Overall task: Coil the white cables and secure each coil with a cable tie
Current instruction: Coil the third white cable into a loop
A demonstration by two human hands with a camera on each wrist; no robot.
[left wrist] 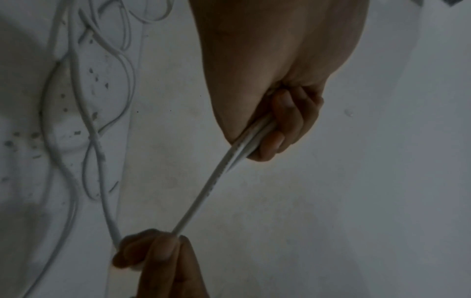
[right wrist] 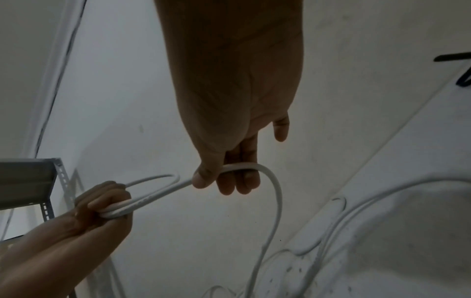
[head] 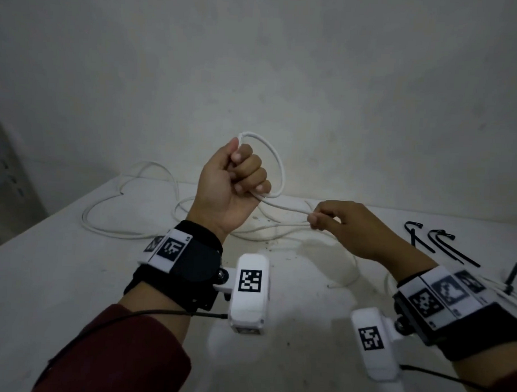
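Note:
My left hand (head: 237, 177) is raised above the table in a fist around a white cable (head: 277, 158), which arcs out of the top of the fist as one loop and comes back in under the little finger. In the left wrist view the curled fingers (left wrist: 288, 125) clamp two strands side by side. From the fist the white cable (right wrist: 163, 191) runs taut to my right hand (head: 327, 218), which pinches it between thumb and fingers (right wrist: 229, 181). The rest of the cable (head: 127, 229) lies in loose tangled curves on the white table (head: 72, 277).
Several black cable ties (head: 437, 240) lie on the table at the right, beyond my right wrist. More thin white cables (head: 508, 295) run past that wrist. A grey metal shelf frame (right wrist: 33, 181) stands left of the table. A plain wall rises behind.

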